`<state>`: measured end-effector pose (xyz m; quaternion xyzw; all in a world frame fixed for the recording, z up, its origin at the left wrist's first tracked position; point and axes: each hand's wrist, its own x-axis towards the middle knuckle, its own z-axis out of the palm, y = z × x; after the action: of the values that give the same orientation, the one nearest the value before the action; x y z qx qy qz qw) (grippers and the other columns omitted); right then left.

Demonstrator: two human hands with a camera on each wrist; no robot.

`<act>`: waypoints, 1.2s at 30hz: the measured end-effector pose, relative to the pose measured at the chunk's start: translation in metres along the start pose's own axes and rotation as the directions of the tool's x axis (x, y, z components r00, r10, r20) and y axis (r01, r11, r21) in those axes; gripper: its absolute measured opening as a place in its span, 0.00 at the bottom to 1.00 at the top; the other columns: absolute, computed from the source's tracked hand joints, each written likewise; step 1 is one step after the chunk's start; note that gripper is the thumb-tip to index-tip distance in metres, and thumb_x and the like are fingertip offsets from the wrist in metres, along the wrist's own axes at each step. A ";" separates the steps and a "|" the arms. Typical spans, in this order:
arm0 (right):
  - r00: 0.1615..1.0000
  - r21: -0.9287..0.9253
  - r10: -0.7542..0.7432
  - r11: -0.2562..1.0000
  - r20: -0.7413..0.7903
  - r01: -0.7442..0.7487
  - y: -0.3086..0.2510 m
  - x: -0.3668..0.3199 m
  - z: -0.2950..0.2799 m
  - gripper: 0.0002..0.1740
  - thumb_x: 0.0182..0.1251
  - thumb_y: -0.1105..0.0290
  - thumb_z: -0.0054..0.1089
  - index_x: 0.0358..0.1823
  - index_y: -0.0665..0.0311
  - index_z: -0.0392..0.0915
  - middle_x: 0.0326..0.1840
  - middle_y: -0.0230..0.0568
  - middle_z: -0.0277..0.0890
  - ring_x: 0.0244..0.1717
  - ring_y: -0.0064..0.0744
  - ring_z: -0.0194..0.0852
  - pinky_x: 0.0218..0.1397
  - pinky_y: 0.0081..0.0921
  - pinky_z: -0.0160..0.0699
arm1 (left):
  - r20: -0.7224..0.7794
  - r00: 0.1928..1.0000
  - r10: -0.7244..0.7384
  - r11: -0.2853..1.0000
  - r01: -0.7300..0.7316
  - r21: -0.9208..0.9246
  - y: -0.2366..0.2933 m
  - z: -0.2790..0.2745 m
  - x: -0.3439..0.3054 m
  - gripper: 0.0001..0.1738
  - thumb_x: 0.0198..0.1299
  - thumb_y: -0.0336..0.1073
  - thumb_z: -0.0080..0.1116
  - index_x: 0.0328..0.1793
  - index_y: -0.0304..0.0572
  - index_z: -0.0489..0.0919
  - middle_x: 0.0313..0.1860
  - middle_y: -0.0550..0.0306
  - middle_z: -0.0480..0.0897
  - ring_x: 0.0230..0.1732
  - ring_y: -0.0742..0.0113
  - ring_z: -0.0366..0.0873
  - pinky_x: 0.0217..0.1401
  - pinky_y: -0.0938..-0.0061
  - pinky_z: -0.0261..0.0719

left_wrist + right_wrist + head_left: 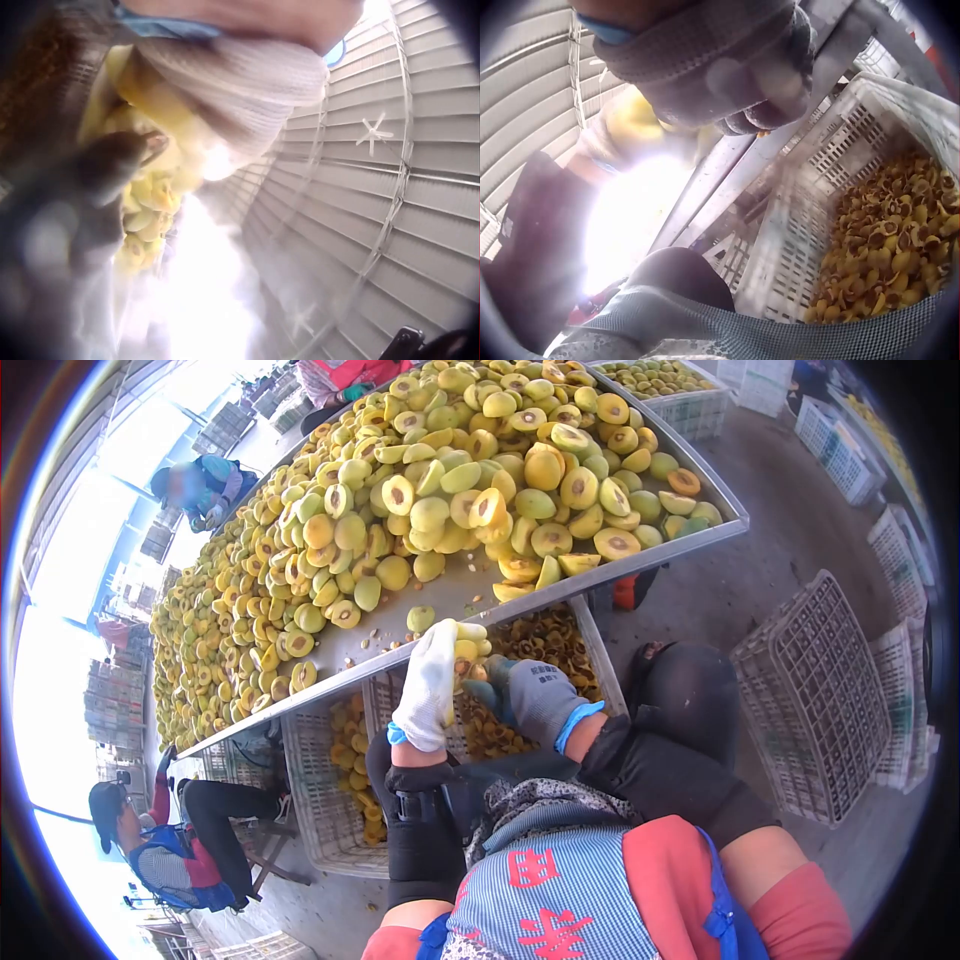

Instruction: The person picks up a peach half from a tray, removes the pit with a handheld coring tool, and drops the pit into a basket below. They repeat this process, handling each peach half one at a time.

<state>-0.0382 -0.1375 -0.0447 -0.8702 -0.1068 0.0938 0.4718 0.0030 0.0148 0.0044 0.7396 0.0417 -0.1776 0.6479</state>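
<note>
My left hand (428, 685), in a white glove with a yellow palm, holds a yellow-green apricot half (466, 651) just below the front edge of a metal table. Beside it, my right hand (535, 698) wears a grey glove, its curled fingers and thumb meeting the apricot half from the right. A dark grey fingertip lies against the fruit in the left wrist view. The curled right hand (735, 75) shows a small orange bit at its fingertips in the right wrist view; whatever else lies inside its grip is hidden.
The metal table (690, 545) carries a large heap of apricot halves (430, 510). Under its edge, crates (600, 650) hold yellow-brown fruit pieces (892, 240). A crate (815, 700) stands on the floor to the right. Other people work across the table and at the left.
</note>
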 end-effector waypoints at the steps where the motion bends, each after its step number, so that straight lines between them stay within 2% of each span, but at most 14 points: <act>1: 1.000 0.039 -0.011 0.999 -0.011 0.012 0.002 0.000 0.002 0.27 0.75 0.41 0.51 0.54 0.58 0.81 0.43 0.59 0.84 0.47 0.63 0.82 0.50 0.51 0.79 | 0.005 1.000 -0.018 1.000 0.018 -0.013 0.000 -0.002 -0.001 0.26 0.78 0.51 0.43 0.58 0.35 0.82 0.47 0.46 0.87 0.44 0.60 0.85 0.44 0.69 0.83; 3: 0.999 0.119 -0.034 0.992 -0.040 0.038 0.007 0.000 0.009 0.27 0.76 0.42 0.52 0.54 0.59 0.82 0.43 0.59 0.84 0.47 0.63 0.82 0.50 0.49 0.80 | 0.019 0.999 -0.050 0.998 0.051 -0.034 0.002 -0.004 0.000 0.28 0.79 0.52 0.41 0.58 0.35 0.82 0.47 0.45 0.87 0.43 0.63 0.84 0.44 0.71 0.83; 9: 0.998 0.650 -0.013 0.758 -0.067 0.054 0.008 0.004 0.027 0.27 0.78 0.45 0.53 0.56 0.63 0.82 0.45 0.58 0.85 0.51 0.59 0.84 0.53 0.41 0.80 | -0.091 0.950 0.299 0.945 -0.308 -0.114 -0.013 0.010 -0.002 0.28 0.80 0.52 0.40 0.60 0.35 0.81 0.41 0.51 0.86 0.34 0.69 0.82 0.38 0.77 0.81; 12: 0.999 0.323 -0.021 0.946 0.049 0.004 0.013 0.001 0.004 0.29 0.79 0.46 0.52 0.56 0.67 0.82 0.45 0.53 0.87 0.50 0.42 0.86 0.54 0.37 0.79 | 0.063 0.997 0.044 0.999 -0.042 -0.035 -0.002 -0.002 0.002 0.33 0.78 0.58 0.40 0.56 0.34 0.83 0.37 0.52 0.87 0.31 0.69 0.82 0.33 0.79 0.79; 14: 0.998 0.406 -0.050 0.913 0.046 0.027 0.019 0.003 0.012 0.31 0.79 0.44 0.52 0.55 0.70 0.82 0.43 0.47 0.87 0.46 0.33 0.82 0.53 0.33 0.79 | 0.118 0.992 -0.052 0.994 0.040 0.100 0.002 -0.011 0.008 0.35 0.77 0.62 0.40 0.57 0.35 0.83 0.36 0.51 0.87 0.30 0.70 0.82 0.29 0.79 0.76; 18: 1.000 0.742 -0.024 0.671 0.011 0.008 0.007 0.004 0.024 0.35 0.79 0.40 0.49 0.52 0.71 0.83 0.36 0.37 0.84 0.38 0.26 0.76 0.48 0.28 0.78 | -0.038 0.991 0.130 0.991 -0.131 -0.028 0.009 0.001 -0.006 0.33 0.78 0.58 0.40 0.62 0.34 0.80 0.41 0.49 0.88 0.34 0.67 0.84 0.38 0.77 0.82; 21: 0.972 0.712 -0.205 0.667 -0.110 0.221 0.010 0.007 0.039 0.34 0.79 0.40 0.50 0.52 0.69 0.83 0.34 0.36 0.82 0.36 0.28 0.75 0.46 0.28 0.77 | -0.277 0.892 0.356 0.907 -0.401 -0.125 -0.011 0.029 -0.010 0.29 0.78 0.53 0.43 0.65 0.33 0.77 0.48 0.46 0.87 0.40 0.64 0.85 0.45 0.73 0.84; 22: 0.910 0.752 0.061 0.542 0.409 -0.375 -0.019 -0.008 -0.003 0.34 0.79 0.38 0.47 0.48 0.67 0.84 0.34 0.35 0.79 0.32 0.26 0.70 0.40 0.27 0.74 | -0.359 0.887 0.292 0.915 -0.368 -0.167 -0.009 0.036 -0.011 0.29 0.78 0.53 0.43 0.60 0.32 0.79 0.46 0.46 0.87 0.39 0.63 0.85 0.45 0.72 0.84; 25: 0.886 0.608 0.079 0.699 0.456 -0.376 -0.027 -0.010 -0.023 0.36 0.79 0.35 0.43 0.45 0.63 0.83 0.29 0.33 0.75 0.26 0.24 0.67 0.32 0.24 0.69 | -0.283 0.929 0.237 0.924 -0.306 -0.230 -0.006 0.028 -0.011 0.28 0.77 0.51 0.43 0.47 0.31 0.84 0.40 0.47 0.88 0.34 0.63 0.85 0.41 0.72 0.84; 28: 0.977 0.571 -0.176 0.793 -0.118 0.211 0.003 -0.001 0.027 0.39 0.74 0.27 0.40 0.40 0.58 0.81 0.21 0.29 0.68 0.20 0.24 0.63 0.25 0.24 0.64 | -0.108 0.982 0.156 0.968 -0.173 -0.181 0.002 0.022 -0.010 0.30 0.76 0.50 0.44 0.37 0.31 0.86 0.36 0.46 0.88 0.32 0.63 0.85 0.38 0.71 0.83; 29: 0.989 0.633 -0.081 0.774 0.127 -0.018 0.008 -0.003 0.023 0.39 0.73 0.26 0.41 0.39 0.57 0.80 0.20 0.28 0.66 0.19 0.23 0.63 0.23 0.23 0.63 | -0.060 0.992 0.107 0.983 -0.114 -0.144 0.005 0.021 -0.010 0.31 0.76 0.50 0.44 0.35 0.30 0.86 0.35 0.45 0.88 0.31 0.62 0.85 0.37 0.70 0.83; 31: 0.804 0.574 0.062 0.667 0.592 -0.474 -0.013 -0.012 -0.017 0.39 0.70 0.23 0.42 0.36 0.54 0.78 0.17 0.26 0.63 0.17 0.21 0.61 0.20 0.22 0.60 | -0.009 0.984 0.180 0.933 -0.174 -0.314 -0.012 0.016 -0.001 0.29 0.75 0.54 0.45 0.34 0.35 0.81 0.31 0.45 0.85 0.28 0.57 0.82 0.33 0.67 0.81; 33: 0.729 0.677 -0.099 0.472 0.677 -0.564 -0.007 -0.011 -0.013 0.39 0.68 0.21 0.42 0.32 0.53 0.75 0.16 0.25 0.60 0.15 0.18 0.57 0.17 0.20 0.55 | 0.004 0.965 0.263 0.781 -0.210 -0.588 -0.020 0.019 0.003 0.28 0.75 0.58 0.47 0.33 0.41 0.78 0.27 0.47 0.82 0.25 0.56 0.78 0.28 0.65 0.79; 36: 0.694 0.716 -0.196 0.303 0.693 -0.629 -0.008 -0.008 -0.006 0.38 0.68 0.21 0.43 0.29 0.52 0.72 0.15 0.22 0.57 0.11 0.15 0.49 0.14 0.17 0.46 | -0.151 0.964 0.219 0.748 -0.265 -0.609 -0.011 0.024 0.005 0.25 0.75 0.59 0.47 0.36 0.47 0.73 0.29 0.50 0.78 0.25 0.54 0.76 0.28 0.63 0.80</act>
<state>-0.0457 -0.1400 -0.0342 -0.3408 -0.0632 0.5137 0.7848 -0.0004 -0.0075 -0.0103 0.4884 0.0241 -0.0424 0.8713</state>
